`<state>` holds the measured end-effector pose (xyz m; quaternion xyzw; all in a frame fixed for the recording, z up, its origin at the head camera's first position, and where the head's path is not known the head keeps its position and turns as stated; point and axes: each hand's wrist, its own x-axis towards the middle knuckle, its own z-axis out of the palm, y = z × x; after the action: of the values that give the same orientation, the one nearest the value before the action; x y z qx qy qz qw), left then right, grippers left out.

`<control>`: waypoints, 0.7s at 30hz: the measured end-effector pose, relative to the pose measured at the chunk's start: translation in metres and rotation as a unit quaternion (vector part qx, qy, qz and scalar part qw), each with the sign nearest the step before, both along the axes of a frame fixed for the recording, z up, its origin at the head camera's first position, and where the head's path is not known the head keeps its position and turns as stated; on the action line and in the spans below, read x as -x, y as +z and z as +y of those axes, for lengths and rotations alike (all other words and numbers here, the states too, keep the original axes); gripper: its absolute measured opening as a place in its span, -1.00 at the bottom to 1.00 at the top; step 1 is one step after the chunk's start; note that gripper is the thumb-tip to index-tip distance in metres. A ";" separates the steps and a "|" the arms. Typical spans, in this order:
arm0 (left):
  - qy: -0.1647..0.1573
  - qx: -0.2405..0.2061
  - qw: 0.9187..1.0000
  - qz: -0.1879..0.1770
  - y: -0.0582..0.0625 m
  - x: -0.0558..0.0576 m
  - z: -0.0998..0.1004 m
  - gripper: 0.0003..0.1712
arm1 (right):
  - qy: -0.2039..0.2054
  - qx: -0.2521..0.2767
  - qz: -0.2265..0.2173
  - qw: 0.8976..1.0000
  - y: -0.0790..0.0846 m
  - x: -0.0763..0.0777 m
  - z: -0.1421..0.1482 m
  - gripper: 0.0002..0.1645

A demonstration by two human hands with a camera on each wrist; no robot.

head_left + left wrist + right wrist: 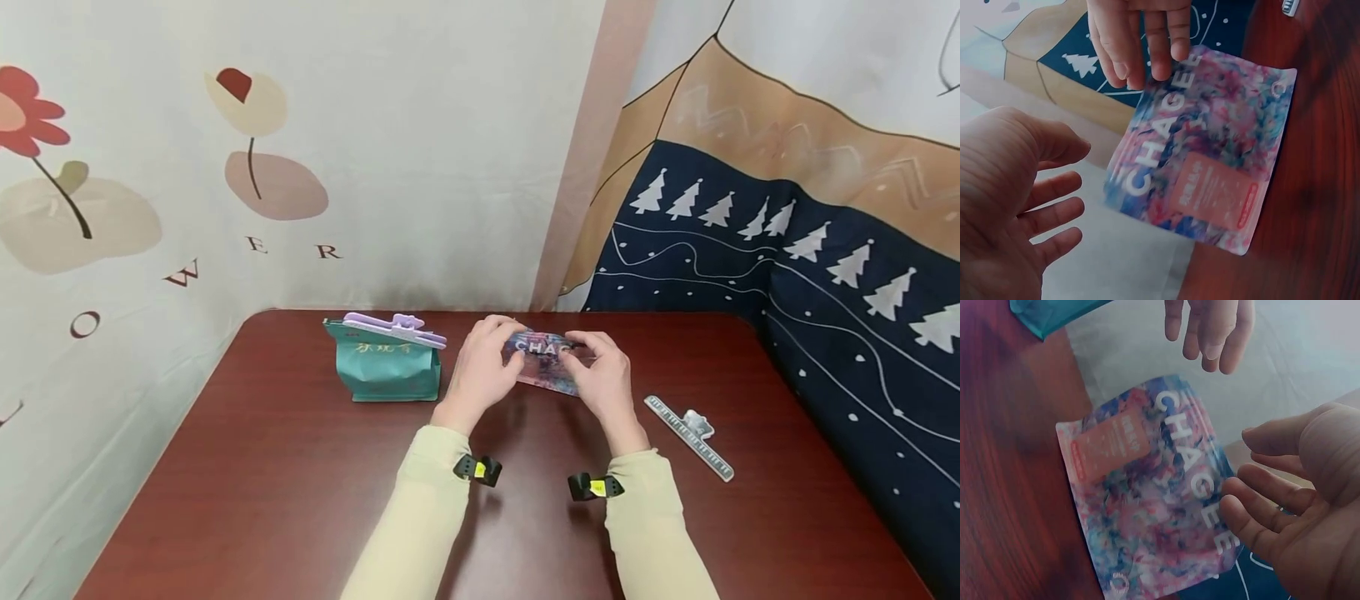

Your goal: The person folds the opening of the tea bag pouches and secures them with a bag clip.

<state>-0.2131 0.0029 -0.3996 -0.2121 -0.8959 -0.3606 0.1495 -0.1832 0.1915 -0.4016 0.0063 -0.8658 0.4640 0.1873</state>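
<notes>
A colourful pouch (546, 372) with white CHAGEE lettering stands near the table's far side; the left wrist view shows its pink label. My left hand (486, 367) is at the pouch's left top corner in the head view. The left wrist view has the left fingers loosely bent and apart from the pouch. My right hand (602, 377) is beside the other end of the top edge. In the right wrist view, its fingertips (1235, 487) overlap that edge, and I cannot tell whether they touch it. The right thumb stands off from the pouch.
A teal bag (390, 372) with a purple clip (396, 331) across its top stands to the left. On the right, a grey ruler-patterned clip (690, 437) lies on the brown table (300, 500). Printed curtains (450, 167) hang behind the table.
</notes>
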 end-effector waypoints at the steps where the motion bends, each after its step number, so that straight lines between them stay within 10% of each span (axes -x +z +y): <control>1: -0.003 0.003 1.000 0.001 -0.001 0.000 0.002 -0.61 | -0.004 0.000 0.005 1.000 -0.002 0.000 0.002 -0.63; 21: -0.062 0.079 0.995 0.019 -0.003 0.006 0.028 -0.57 | -0.038 -0.018 0.004 0.999 -0.017 0.008 0.026 -0.61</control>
<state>-0.2186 0.0308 -0.4028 -0.2853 -0.9035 -0.2937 0.1266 -0.1913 0.2178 -0.4189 -0.0214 -0.8730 0.4405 0.2085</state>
